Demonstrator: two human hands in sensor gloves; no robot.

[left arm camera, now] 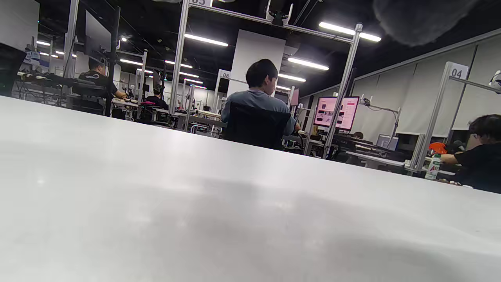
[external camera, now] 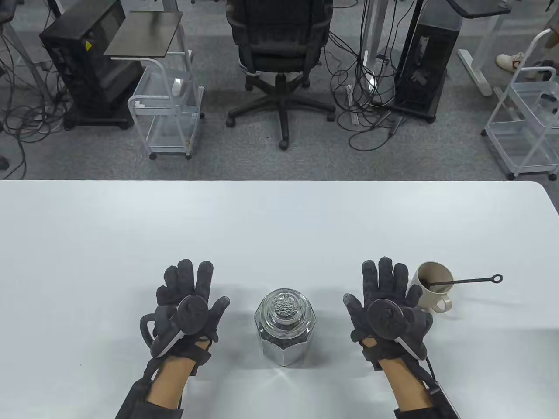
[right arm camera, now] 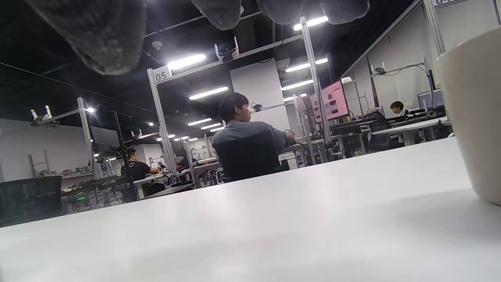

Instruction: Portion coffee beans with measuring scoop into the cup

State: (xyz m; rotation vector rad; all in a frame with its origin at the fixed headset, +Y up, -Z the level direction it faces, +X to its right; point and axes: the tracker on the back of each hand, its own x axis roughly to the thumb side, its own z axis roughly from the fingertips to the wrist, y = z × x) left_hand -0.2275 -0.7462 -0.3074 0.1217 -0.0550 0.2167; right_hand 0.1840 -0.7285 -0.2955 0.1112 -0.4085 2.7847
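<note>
A faceted glass jar (external camera: 286,328) of dark coffee beans stands near the table's front edge, closed by a glass stopper lid (external camera: 285,307). To its right stands a cream cup (external camera: 433,285) (right arm camera: 473,117) with a black long-handled measuring scoop (external camera: 467,282) resting inside, handle pointing right. My left hand (external camera: 190,290) lies flat on the table left of the jar, fingers straight, holding nothing. My right hand (external camera: 386,290) lies flat between the jar and the cup, fingers spread, close beside the cup.
The white table (external camera: 279,227) spreads wide beyond the hands. Behind its far edge stand an office chair (external camera: 279,56), white carts (external camera: 168,113) and cables on the floor. People sit at desks in the wrist views.
</note>
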